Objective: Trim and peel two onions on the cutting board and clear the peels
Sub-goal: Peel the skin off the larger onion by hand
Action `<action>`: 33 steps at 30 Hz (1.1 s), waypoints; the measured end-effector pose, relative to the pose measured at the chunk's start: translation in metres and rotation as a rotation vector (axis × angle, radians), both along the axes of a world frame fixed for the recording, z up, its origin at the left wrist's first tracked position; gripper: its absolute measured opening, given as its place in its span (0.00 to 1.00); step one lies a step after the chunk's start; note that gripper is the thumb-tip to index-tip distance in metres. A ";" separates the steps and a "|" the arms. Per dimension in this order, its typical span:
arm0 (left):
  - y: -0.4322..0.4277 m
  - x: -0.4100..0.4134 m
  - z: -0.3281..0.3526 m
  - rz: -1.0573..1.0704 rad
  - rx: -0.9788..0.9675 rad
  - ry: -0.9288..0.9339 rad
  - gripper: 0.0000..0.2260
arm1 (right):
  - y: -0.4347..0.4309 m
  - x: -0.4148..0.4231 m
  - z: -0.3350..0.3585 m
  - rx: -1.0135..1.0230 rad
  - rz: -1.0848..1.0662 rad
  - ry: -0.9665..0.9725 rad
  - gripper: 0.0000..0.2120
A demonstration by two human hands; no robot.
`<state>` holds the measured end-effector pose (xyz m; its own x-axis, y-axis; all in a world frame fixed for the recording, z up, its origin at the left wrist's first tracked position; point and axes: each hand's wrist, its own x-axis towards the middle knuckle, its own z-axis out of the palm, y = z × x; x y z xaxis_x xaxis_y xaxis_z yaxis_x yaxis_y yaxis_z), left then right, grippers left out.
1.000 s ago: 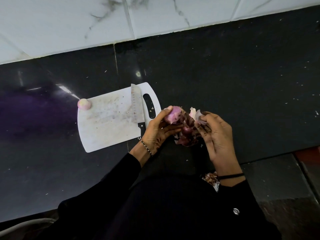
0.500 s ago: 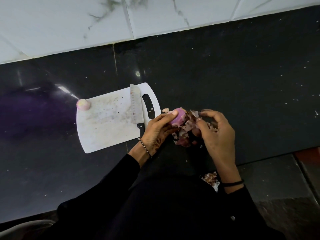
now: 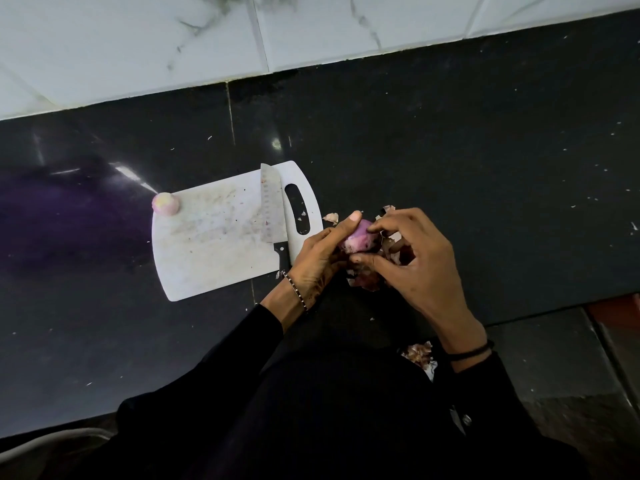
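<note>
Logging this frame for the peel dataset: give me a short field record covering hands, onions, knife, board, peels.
left hand: holds the second onion, right of the board
right hand: fingertips picking at that onion
first onion: peeled, on the board's far left corner
knife: lying flat on the board, not held
cutting board: white, on the dark counter
peels: piled under the hands, off the board
</note>
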<state>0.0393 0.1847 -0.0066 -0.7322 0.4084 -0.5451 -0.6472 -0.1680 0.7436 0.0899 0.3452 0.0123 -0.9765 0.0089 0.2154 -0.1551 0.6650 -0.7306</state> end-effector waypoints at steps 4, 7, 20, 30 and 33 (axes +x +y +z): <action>0.002 0.000 -0.002 -0.025 -0.041 -0.017 0.27 | 0.005 -0.002 -0.001 -0.041 0.004 -0.044 0.16; 0.001 -0.001 -0.002 -0.026 -0.045 -0.023 0.27 | 0.005 -0.001 0.000 -0.079 0.013 -0.051 0.13; -0.001 -0.004 0.000 -0.022 -0.117 0.021 0.35 | 0.002 -0.003 0.000 -0.080 0.033 -0.074 0.11; -0.001 -0.008 0.008 0.060 0.040 -0.265 0.10 | -0.006 0.004 -0.002 -0.054 -0.109 -0.045 0.10; -0.002 -0.006 0.013 0.078 0.048 -0.324 0.14 | -0.009 0.006 -0.001 -0.041 -0.123 -0.014 0.08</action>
<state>0.0332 0.1823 0.0068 -0.5538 0.3886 -0.7364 -0.8326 -0.2558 0.4912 0.0957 0.3360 0.0109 -0.9703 0.1374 0.1990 -0.0640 0.6477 -0.7592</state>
